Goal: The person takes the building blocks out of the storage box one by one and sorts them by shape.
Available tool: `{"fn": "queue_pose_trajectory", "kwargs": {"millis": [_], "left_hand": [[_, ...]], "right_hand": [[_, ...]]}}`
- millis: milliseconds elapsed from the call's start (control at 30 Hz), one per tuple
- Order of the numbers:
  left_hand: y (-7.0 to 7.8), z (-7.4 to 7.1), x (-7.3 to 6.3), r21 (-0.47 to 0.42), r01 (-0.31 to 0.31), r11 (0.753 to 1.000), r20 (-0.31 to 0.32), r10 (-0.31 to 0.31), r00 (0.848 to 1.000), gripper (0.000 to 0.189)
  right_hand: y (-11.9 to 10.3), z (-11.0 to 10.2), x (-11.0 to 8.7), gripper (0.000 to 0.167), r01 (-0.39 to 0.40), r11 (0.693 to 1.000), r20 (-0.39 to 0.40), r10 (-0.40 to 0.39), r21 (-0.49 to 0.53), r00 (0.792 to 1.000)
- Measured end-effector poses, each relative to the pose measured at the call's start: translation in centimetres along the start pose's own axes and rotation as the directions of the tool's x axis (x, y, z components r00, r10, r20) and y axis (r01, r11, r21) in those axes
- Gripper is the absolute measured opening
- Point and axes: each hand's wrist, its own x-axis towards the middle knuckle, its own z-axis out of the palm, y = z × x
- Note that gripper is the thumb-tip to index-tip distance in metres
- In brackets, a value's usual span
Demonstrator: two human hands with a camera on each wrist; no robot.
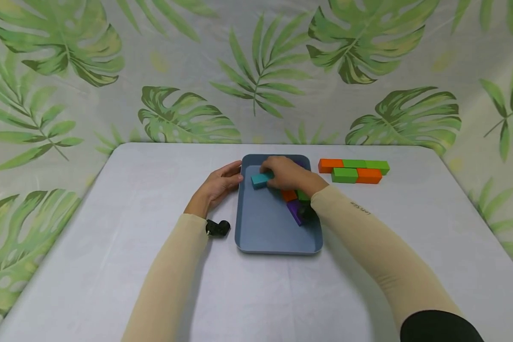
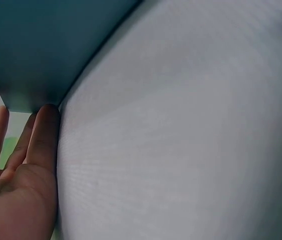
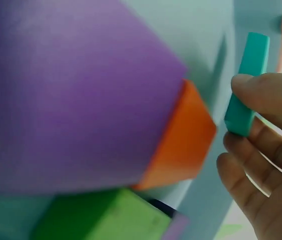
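- Beige sleeves [image 1: 166, 280] reach forward, with black fabric [image 1: 440, 327] at the right one's upper end.
- The left hand [image 1: 219, 186], fingers extended, touches the left side of a blue-grey tray [image 1: 256, 232].
- The right hand [image 1: 288, 173] arches over the tray, pinching a teal block [image 1: 260, 181] between thumb and fingers, above its far left part.
- Purple [image 1: 293, 213], orange [image 1: 289, 195] and green blocks [image 1: 302, 196] lie in the tray.
- More blocks [image 1: 344, 175] sit beyond its right side on a white table [image 1: 90, 247]; leaf-patterned fabric [image 1: 278, 71] rises behind.

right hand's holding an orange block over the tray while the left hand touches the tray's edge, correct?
Not orange: the right hand holds a teal block over the tray, as the right wrist view shows. The left hand touches the tray's edge.
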Motion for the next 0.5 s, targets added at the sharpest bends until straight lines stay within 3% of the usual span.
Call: {"fn": "queue_pose_trajectory", "kwargs": {"millis": [200,500], "left_hand": [[0.0,0.0,0.2,0.004,0.005,1.000,-0.008,-0.005,1.000,0.062],[0.0,0.0,0.1,0.008,0.013,1.000,-0.008,-0.013,1.000,0.062]], "right_hand": [[0.1,-2.1,-1.4,0.034,0.050,0.998,-0.073,-0.048,0.038,0.996],[2.3,-5.4,-6.4,0.035,0.060,0.997,-0.156,-0.053,0.040,0.986]]}}
